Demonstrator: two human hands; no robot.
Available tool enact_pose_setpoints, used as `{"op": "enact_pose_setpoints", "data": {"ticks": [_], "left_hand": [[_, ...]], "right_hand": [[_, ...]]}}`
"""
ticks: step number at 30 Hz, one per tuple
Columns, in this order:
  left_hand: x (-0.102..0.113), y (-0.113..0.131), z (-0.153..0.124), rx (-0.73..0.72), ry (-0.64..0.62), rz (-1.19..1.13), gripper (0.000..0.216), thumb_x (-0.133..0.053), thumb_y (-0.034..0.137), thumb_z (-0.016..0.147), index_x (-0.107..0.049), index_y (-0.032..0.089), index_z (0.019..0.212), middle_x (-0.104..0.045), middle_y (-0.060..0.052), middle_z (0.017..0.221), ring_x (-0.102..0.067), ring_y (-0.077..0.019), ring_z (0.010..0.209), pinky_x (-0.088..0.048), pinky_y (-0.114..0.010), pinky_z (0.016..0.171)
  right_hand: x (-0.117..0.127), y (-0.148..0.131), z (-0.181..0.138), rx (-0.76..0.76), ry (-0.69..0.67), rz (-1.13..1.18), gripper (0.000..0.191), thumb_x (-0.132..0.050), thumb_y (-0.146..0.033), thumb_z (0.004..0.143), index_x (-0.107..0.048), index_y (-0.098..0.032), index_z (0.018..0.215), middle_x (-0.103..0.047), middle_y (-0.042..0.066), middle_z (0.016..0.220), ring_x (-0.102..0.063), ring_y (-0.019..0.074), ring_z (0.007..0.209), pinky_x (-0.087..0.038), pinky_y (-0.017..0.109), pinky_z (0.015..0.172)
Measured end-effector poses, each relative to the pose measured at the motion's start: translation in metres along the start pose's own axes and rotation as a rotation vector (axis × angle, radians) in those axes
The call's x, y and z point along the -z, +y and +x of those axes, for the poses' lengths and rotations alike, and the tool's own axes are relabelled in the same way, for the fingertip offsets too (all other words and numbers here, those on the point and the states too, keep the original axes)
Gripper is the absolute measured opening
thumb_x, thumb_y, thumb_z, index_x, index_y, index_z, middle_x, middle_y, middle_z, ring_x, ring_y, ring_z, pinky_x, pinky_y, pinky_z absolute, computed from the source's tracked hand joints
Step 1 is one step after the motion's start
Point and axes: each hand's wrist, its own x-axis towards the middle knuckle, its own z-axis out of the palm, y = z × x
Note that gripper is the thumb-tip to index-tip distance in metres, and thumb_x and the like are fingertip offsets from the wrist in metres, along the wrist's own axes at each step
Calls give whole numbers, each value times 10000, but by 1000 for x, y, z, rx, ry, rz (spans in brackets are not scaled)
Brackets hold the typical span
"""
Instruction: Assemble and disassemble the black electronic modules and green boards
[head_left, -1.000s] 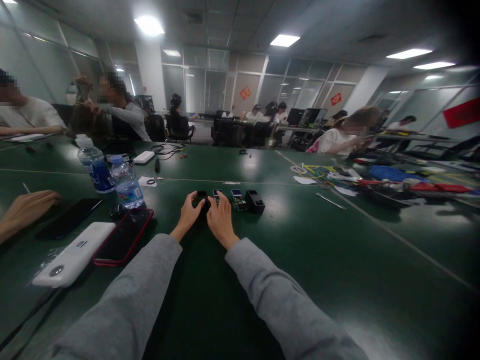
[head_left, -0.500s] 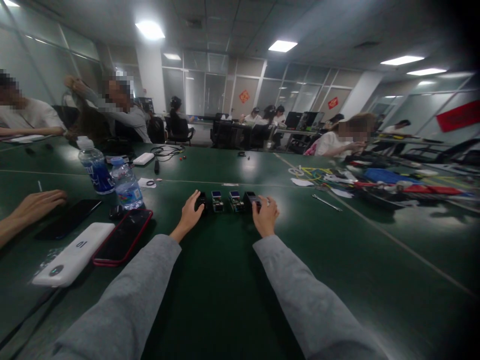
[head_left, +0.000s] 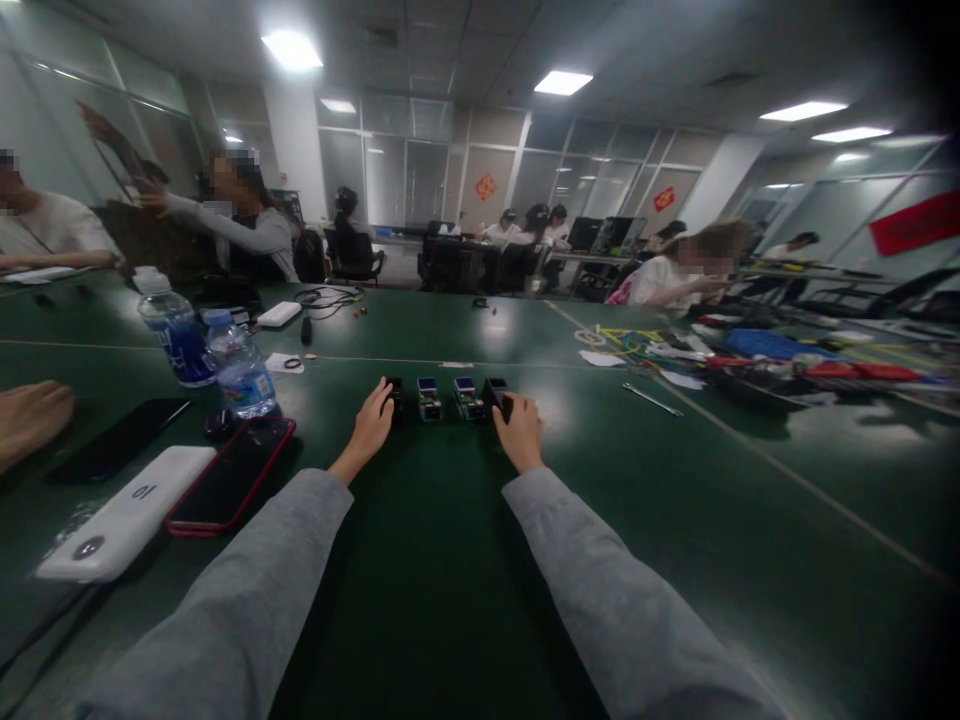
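Observation:
Two small circuit boards with little screens, a left board (head_left: 429, 400) and a right board (head_left: 468, 400), stand side by side on the green table (head_left: 420, 560). A black case (head_left: 397, 398) flanks them on the left, and my left hand (head_left: 372, 418) is closed around its outer side, thumb and fingers against it. On the right, my right hand (head_left: 520, 432) grips another black case (head_left: 495, 393), its fingers curled over the near side. Both cases rest on the table in line with the boards. My hands partly cover them.
Left are two bottles (head_left: 240, 370), a red-edged phone (head_left: 232, 475), a dark phone (head_left: 120, 440), a white power bank (head_left: 131, 515) and another person's hand (head_left: 34, 420). Right lie a wrench (head_left: 651, 399) and a pile of cables and tools (head_left: 780, 365). Several people sit beyond.
The view has shifted slightly, so most nearby things appear farther left. The other person's hand at the left has drawn back from the dark phone. My hands stay at the two cases.

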Motion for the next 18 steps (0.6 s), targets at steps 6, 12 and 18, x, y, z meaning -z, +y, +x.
{"op": "enact_pose_setpoints", "data": {"ticks": [6, 12, 18], "left_hand": [[6, 16, -5, -74, 17, 160, 523, -366, 523, 953, -488, 241, 1376, -357, -51, 1540, -294, -232, 1434, -242, -476, 1179], [6, 23, -9, -170, -40, 265, 568, -504, 518, 897, -450, 256, 1399, -345, -53, 1547, -286, -257, 1434, -264, -496, 1163], [4, 17, -6, -205, -27, 234, 537, -560, 447, 877, -481, 253, 1372, -400, -63, 1514, -326, -260, 1413, -282, -486, 1156]], "right_hand": [[12, -17, -3, 203, 119, -14, 382, -476, -255, 934, -492, -144, 1299, -385, 176, 1376, -357, 322, 1269, -360, 491, 1006], [18, -62, -25, 626, -113, 122, 415, -396, -193, 965, -442, -154, 1375, -347, 118, 1467, -313, 237, 1356, -319, 445, 1111], [13, -82, -38, 753, -287, 146, 502, -436, -185, 953, -371, -148, 1450, -332, 102, 1492, -298, 224, 1382, -308, 441, 1150]]}}
